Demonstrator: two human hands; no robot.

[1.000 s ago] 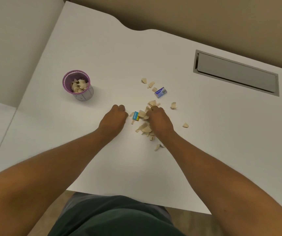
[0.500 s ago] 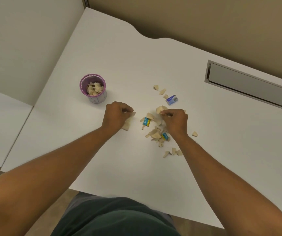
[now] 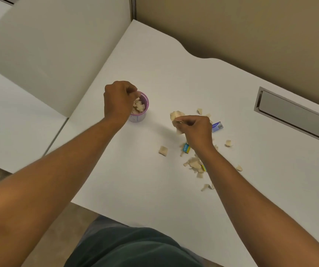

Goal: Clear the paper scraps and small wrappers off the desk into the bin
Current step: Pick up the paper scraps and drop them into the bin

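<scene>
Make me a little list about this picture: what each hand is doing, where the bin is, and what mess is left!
left hand: bunched over the bin, dropping scraps in
right hand: pinching a bunch of scraps above the desk
bin: small, purple-rimmed, upright, partly filled with scraps
desk: white
mess left: loose scraps, a lone scrap, blue wrapper, blue-yellow wrapper

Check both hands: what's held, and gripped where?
Right hand pinches a clump of paper scraps by its near edge between thumb and fingers. Left hand is curled over the bin; whether it holds anything cannot be told.
</scene>
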